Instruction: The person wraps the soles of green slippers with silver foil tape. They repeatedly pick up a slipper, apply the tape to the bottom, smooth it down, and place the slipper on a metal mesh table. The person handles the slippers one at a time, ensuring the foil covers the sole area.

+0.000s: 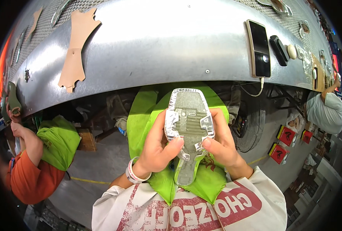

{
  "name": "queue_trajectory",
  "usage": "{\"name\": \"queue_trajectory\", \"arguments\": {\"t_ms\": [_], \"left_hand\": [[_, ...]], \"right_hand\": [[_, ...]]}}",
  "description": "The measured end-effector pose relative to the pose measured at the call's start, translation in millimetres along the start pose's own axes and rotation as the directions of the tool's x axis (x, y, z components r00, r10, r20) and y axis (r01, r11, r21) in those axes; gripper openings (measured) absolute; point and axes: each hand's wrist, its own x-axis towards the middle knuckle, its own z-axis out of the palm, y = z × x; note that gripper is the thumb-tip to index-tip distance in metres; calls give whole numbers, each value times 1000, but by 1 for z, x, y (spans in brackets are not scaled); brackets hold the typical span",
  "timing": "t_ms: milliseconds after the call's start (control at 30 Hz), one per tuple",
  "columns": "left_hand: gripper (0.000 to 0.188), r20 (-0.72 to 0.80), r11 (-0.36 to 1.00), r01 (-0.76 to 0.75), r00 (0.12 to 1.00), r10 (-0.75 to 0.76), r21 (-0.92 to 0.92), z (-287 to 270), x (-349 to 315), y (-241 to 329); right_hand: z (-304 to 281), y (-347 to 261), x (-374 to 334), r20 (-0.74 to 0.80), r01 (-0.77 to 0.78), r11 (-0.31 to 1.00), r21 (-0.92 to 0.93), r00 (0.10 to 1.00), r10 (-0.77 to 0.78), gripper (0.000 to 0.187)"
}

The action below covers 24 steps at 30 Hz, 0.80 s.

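Now clasping the grey-green sole with crinkled silver edging [190, 125] by both flanks, with left hand [157, 149] and right hand [224, 147], probably for steadiness. Held ridged face up, seemingly for a clear look, above the lime-green cloth apron [139, 119], on the near side of the grey metal desk [159, 54]. Curling fingers [218, 118] behind, bending thumbs [173, 148] inward over the silver flaps [184, 155].

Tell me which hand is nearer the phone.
Right. In view, the right hand is below and left of the phone; the left hand is below it too, but farther left.
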Motion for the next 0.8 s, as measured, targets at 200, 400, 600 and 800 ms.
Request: {"name": "queue_trajectory", "arguments": {"t_ms": [200, 400, 600, 800], "left_hand": [[76, 77, 997, 14, 997, -9, -71, -7, 3, -1], [86, 139, 999, 25, 990, -18, -46, -13, 0, -5], [89, 81, 989, -97, 993, 88, 113, -9, -3, -16], [91, 63, 983, -135, 990, 128, 122, -10, -3, -23]], "right_hand": [[-2, 4, 1, 2, 35, 999, 22, 999, -35, 60], [-5, 4, 2, 15, 24, 999, 31, 1000, -25, 59], [-6, 4, 2, 3, 23, 1000, 14, 1000, -23, 57], [-5, 4, 3, 9, 13, 1000, 27, 1000, -14, 57]]}}
